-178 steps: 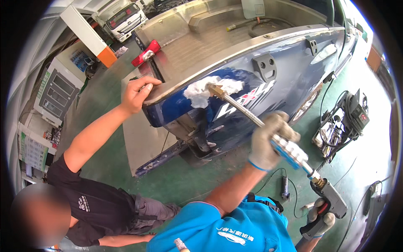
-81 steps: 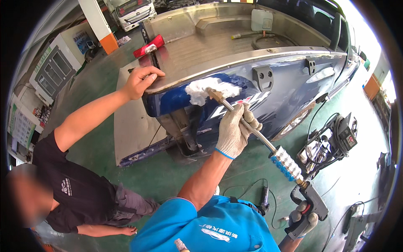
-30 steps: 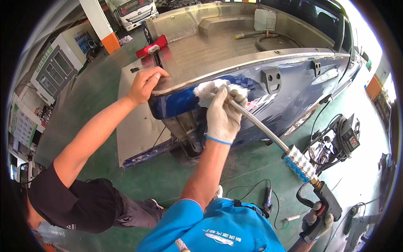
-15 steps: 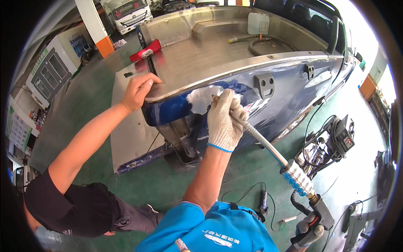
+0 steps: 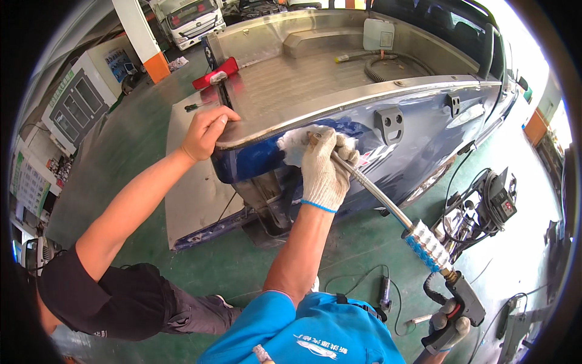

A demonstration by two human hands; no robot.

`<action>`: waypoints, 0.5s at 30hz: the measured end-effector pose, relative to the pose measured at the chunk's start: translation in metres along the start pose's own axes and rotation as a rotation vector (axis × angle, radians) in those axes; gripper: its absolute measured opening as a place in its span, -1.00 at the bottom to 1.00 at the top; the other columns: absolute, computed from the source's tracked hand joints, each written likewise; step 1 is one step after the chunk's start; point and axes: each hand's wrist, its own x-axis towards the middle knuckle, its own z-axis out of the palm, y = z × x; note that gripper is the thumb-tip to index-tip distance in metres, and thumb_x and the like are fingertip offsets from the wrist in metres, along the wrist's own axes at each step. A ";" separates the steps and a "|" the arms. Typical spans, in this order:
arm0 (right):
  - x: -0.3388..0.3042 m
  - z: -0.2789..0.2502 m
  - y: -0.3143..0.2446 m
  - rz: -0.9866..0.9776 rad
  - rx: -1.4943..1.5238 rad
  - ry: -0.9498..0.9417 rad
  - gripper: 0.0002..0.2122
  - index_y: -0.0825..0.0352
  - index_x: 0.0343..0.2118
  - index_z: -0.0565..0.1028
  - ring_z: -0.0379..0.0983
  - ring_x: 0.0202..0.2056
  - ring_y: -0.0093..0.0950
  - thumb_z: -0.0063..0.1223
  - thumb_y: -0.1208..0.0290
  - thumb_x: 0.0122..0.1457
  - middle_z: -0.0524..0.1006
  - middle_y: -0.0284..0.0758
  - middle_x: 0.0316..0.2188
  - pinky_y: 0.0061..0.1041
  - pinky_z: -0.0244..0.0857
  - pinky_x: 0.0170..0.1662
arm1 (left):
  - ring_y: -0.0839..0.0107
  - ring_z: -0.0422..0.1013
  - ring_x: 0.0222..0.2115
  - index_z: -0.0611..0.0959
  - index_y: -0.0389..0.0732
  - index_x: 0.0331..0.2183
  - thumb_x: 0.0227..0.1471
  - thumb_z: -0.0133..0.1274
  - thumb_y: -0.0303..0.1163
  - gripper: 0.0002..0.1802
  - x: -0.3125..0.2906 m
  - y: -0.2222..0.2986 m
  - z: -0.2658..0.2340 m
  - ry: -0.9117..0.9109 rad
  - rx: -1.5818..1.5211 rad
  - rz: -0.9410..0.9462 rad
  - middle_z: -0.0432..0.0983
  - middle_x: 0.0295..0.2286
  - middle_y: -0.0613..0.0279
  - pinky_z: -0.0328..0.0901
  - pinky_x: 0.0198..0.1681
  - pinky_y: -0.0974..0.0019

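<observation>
A slide-hammer dent puller (image 5: 383,199) reaches from the blue side panel (image 5: 242,159) of a pickup bed down to the lower right. My left hand (image 5: 324,161), in a white knit glove, is closed around the rod's front end. The tip touches or nearly touches a bare, sanded metal patch (image 5: 293,144); my fingers hide the exact contact. My right hand (image 5: 451,327), also gloved, grips the black pistol handle (image 5: 468,301) at the other end. A ribbed weight with blue parts (image 5: 427,247) sits on the rod near the handle.
A co-worker's bare hand (image 5: 209,130) rests on the bed's corner. A red tail light (image 5: 215,74) and white jug (image 5: 378,34) lie on the bed. A welding machine (image 5: 502,200) with cables stands at right; an angle grinder (image 5: 385,294) lies on the green floor.
The whole view has shifted slightly, so the truck sits a little farther right. Both my hands keep their grip on the puller; the co-worker's hand stays on the corner.
</observation>
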 end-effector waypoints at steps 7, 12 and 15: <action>-0.004 -0.005 -0.005 0.005 -0.002 0.016 -0.55 0.57 -0.10 0.36 0.43 -0.63 -0.39 0.26 0.37 0.05 0.53 -0.14 -0.39 -0.35 0.44 -0.54 | 0.44 0.37 -0.56 0.51 -0.10 -0.34 0.26 0.04 -0.40 -0.92 -0.002 -0.001 -0.006 -0.013 0.004 0.004 0.44 -0.52 0.30 0.34 -0.49 0.26; -0.007 -0.019 -0.016 0.043 -0.051 0.051 -0.56 0.58 -0.14 0.35 0.40 -0.66 -0.39 0.27 0.36 0.06 0.52 -0.12 -0.36 -0.44 0.37 -0.65 | 0.44 0.39 -0.57 0.51 -0.11 -0.30 0.27 0.01 -0.40 -0.95 -0.005 0.002 -0.002 0.023 0.101 0.029 0.45 -0.51 0.28 0.42 -0.47 0.23; -0.001 -0.021 -0.028 0.142 0.030 -0.158 -0.43 0.50 0.12 0.24 0.47 -0.39 -0.31 0.22 0.37 0.12 0.50 -0.07 -0.14 -0.36 0.42 -0.41 | 0.44 0.40 -0.52 0.51 -0.11 -0.28 0.29 -0.03 -0.40 -0.95 -0.008 0.003 0.004 0.025 0.205 0.030 0.46 -0.46 0.27 0.38 -0.42 0.22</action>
